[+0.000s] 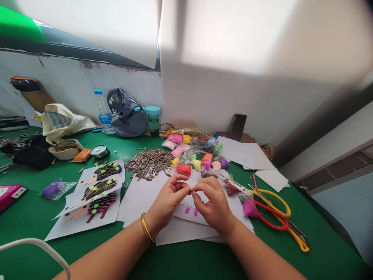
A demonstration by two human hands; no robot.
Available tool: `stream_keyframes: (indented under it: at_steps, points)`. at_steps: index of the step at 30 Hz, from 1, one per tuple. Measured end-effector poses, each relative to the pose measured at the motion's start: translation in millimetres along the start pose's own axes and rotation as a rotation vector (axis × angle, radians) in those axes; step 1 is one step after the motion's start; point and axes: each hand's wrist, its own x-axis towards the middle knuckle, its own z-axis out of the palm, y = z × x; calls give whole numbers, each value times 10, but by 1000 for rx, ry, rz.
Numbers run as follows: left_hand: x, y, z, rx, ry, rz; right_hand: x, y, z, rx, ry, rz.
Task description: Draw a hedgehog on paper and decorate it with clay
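Note:
Over the white papers, my left hand (167, 200) and my right hand (217, 208) meet, thumbs and forefingers pinched together. Between the fingertips shows a small dark brown bit (190, 191), too small to make out. Beneath my hands lies a sheet with a drawing (189, 201) marked with short strokes, two pink clay feet below it; my fingers hide part of it. To the left are several hedgehog pictures (100, 188) made with seeds, clay and green dots. A heap of striped sunflower seeds (150, 161) sits behind my left hand.
Bagged coloured clay (183, 170) is piled behind my hands. Scissors with red and yellow handles (272, 216) lie at right, beside pink clay (250, 208). Purple clay in a bag (56, 189), a round tin (99, 151), a blue-grey bag (128, 118) and a phone (239, 126) stand around.

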Motion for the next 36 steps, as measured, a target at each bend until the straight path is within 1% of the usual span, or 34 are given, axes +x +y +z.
stream_keyframes:
  at_steps: [5,16,21,26,32,34,36]
  points:
    - [2,0,8,10,-17,26,-7,15,9,-6,-2,12]
    - [14,38,29,6,-24,-16,8,37,4,-13,28,31]
    - [28,18,21,-2,-41,8,-9,24,1,0,-14,33]
    - [34,19,11,-11,-18,13,-3,18,-15,75,-58,46]
    - [13,26,7,-27,-65,-38,6,59,-8,252,-63,131]
    - [13,35,2,-29,-59,-48,12,74,-12,281,-66,160]
    - [26,57,-15,9,-32,-30,19,93,-23,287,-65,185]
